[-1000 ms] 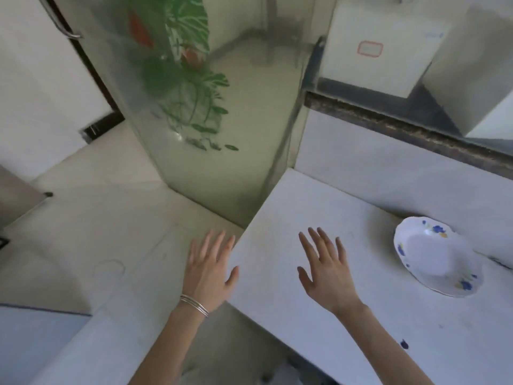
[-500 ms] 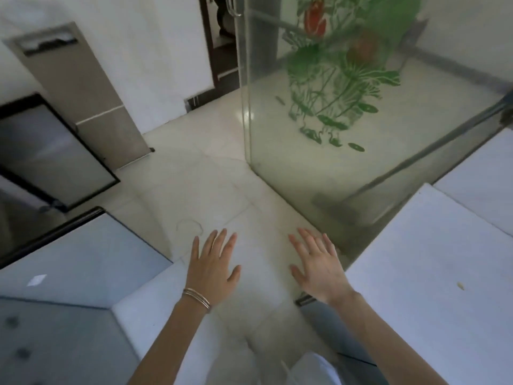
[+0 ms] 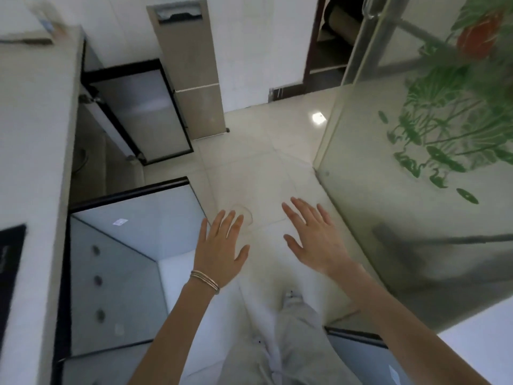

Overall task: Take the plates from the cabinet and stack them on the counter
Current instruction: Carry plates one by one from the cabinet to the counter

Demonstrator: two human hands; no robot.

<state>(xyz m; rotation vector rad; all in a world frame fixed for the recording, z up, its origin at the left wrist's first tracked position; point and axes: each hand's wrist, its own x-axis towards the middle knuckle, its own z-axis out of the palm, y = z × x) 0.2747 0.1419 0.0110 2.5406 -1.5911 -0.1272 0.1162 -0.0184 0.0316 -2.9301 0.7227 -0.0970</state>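
My left hand, with thin bangles at the wrist, is held out over the tiled floor, fingers spread, holding nothing. My right hand is out beside it, also spread and empty. Below a white counter on the left stands a low cabinet with an open black-framed glass door; its dim inside shows a faint round shape, too dark to name. A second frosted glass door stands open nearer me. No plate is in view. A corner of the other white counter shows at the lower right.
A frosted glass partition with green leaves and a red flower printed on it stands close on the right. A tall beige panel leans on the far wall. A dark doorway opens at the back. My grey trouser leg is below.
My view has swung left, away from the counter with the blue-flowered plate, to the floor and the low cabinets. Both hands stay open and empty in front of me.
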